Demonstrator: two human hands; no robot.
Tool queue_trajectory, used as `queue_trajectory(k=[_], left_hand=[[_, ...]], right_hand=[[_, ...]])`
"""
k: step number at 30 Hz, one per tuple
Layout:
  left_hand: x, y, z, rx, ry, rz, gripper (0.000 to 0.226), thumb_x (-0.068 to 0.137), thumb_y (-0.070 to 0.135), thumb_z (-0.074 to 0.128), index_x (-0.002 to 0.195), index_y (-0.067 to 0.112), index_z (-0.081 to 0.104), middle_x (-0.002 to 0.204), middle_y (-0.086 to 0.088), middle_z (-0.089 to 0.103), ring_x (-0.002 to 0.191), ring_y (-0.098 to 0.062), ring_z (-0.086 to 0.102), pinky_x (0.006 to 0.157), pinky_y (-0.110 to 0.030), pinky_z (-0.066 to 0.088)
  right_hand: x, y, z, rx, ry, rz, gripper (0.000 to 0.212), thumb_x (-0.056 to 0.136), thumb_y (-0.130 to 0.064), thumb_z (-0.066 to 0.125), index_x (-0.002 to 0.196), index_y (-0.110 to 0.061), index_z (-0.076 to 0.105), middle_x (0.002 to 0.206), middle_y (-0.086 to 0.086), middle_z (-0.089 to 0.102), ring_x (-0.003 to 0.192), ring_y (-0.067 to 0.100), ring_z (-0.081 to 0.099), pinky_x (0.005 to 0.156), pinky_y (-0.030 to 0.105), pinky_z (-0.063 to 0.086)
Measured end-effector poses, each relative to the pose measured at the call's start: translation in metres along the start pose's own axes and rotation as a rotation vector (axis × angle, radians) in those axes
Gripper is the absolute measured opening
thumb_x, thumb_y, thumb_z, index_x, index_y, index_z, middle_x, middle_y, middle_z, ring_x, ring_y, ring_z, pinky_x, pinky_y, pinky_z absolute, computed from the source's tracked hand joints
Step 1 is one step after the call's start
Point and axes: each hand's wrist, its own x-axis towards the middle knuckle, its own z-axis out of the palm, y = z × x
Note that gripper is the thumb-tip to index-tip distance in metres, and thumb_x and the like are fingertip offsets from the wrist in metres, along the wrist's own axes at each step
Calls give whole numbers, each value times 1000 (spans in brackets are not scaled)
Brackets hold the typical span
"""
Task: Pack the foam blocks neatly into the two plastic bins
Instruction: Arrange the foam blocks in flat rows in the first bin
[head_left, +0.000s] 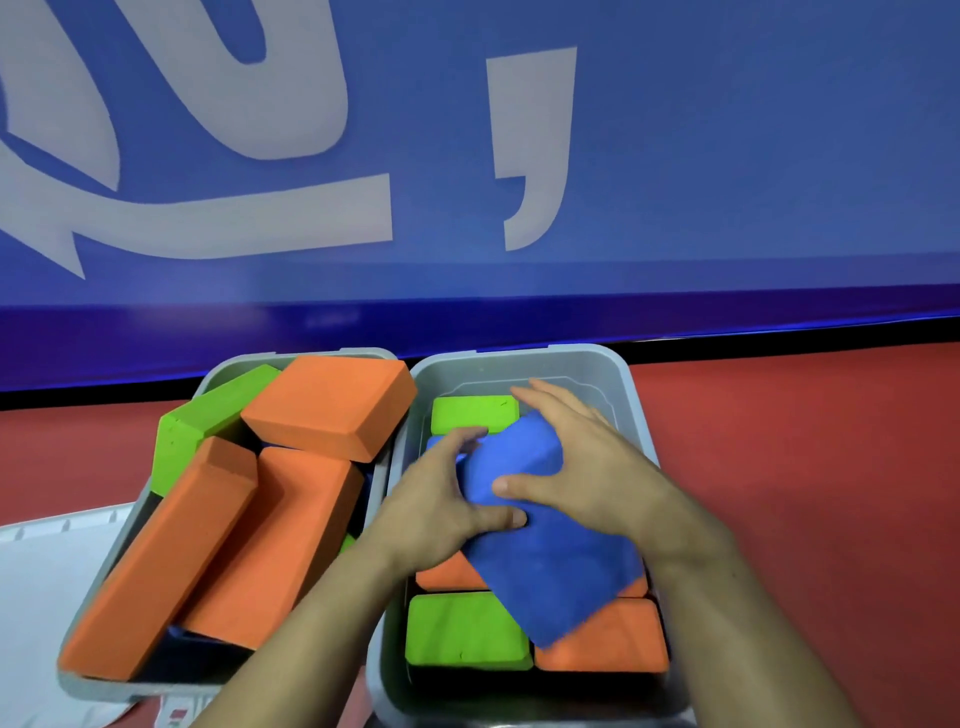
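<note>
- The large blue rectangular foam block (545, 551) lies askew over the blocks already seated in the right-hand grey plastic bin (519, 364); its long axis runs diagonally, so it is not yet in a slot.
- Step in hand, as judged: fitting this blue block into the right-hand bin. The next move probably calls for turning it square to the bin walls and lowering it flat.
- Beneath the blue block sit a green foam block (467, 631) and an orange foam block (608, 644) at the bin's near end; a second green foam block (474, 413) lies beyond it at the far end.
- The left hand (441, 509) grips the blue block's left edge, fingers curled over it and the thumb pressed on its top face.
- The right hand (582, 462) clasps the block's far end, fingers wrapped over the corner and the thumb on top.
- Left of the blue block, the second grey plastic bin (83, 680) holds long orange foam blocks (171, 556) and a green one piled loosely at angles; it appears to need tidying.
</note>
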Motion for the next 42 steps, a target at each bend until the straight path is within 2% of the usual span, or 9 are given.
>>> queue_trajectory(k=[4,8,12,17,22,25,30,37,42], left_hand=[[2,23,-17,300,181,304,88,58,65,75,135,28,50,125,19,52,115,2,49,97,-17,39],[13,19,-29,383,140,444,78,64,52,84,131,31,51,122,20,54,113,-2,50,96,-21,42],[20,20,-29,373,70,509,85,64,47,89,136,33,48,126,25,48,119,2,45,100,-11,33],[25,10,-42,385,82,463,103,69,51,86,153,28,32,145,9,40,135,-7,36,112,-19,27],[19,-12,-61,496,-4,199,101,72,63,78,155,28,30,150,6,37,138,-16,38,114,-29,32],[13,-21,-62,479,-47,109,99,73,67,74,154,29,33,149,7,40,138,-16,42,113,-30,35],[14,-18,-66,422,78,70,91,78,65,71,153,28,35,145,6,45,133,-16,46,108,-31,39],[25,-20,-66,342,171,38,77,88,57,64,151,22,38,146,1,47,133,-18,47,109,-32,39],[28,-19,-67,298,200,21,73,89,55,64,151,23,39,146,1,47,134,-18,47,109,-32,38]], right_hand=[[-1,-2,-8,-15,-26,-84,101,69,-55,86,153,-42,32,159,-29,25,153,3,-2,125,30,13],[1,4,-13,-24,2,-78,100,67,-54,88,152,-40,37,154,-27,33,149,1,11,119,23,19],[1,11,-14,-53,41,-89,91,67,-57,86,147,-41,45,131,-27,46,128,2,35,108,22,32],[1,36,-26,-156,235,-88,83,73,-56,82,146,-35,48,126,-24,46,113,5,34,96,15,25],[13,62,-40,-92,532,-14,74,79,-48,81,143,-29,51,132,-20,45,120,8,34,103,20,23],[42,65,-50,-147,461,-13,75,80,-56,77,145,-29,48,135,-16,47,126,17,34,104,22,21],[82,68,-49,-163,244,-18,73,84,-48,77,147,-32,45,132,-19,44,121,14,28,109,31,27],[108,70,-70,-206,197,6,74,85,-48,76,149,-34,42,139,-12,47,129,19,30,112,37,27],[111,71,-75,-254,121,2,76,83,-50,77,149,-36,43,137,-14,47,123,16,30,111,37,28]])
